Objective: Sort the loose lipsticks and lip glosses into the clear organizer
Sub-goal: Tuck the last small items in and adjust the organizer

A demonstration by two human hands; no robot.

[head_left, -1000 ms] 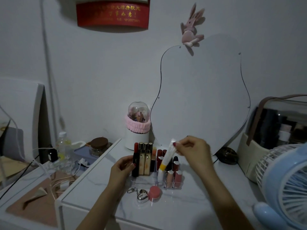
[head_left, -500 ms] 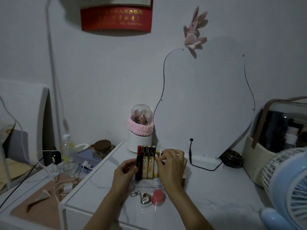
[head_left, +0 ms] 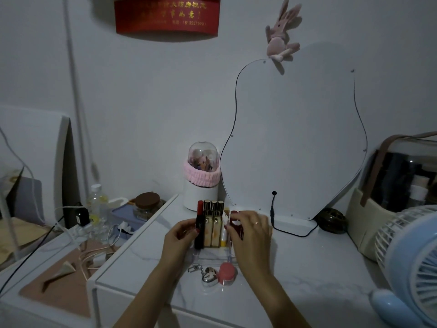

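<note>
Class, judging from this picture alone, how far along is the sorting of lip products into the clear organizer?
Mostly done: a dark red tube and gold-capped glosses stand upright in the clear organizer. In hand: the right hand fingers a red lipstick there; the left hand steadies the row. Left: perhaps the pink pot.

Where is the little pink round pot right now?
The pink round pot sits on the white table near its front edge, just right of the silver heart keychain, in front of the clear organizer and just left of the right hand's wrist.
</note>
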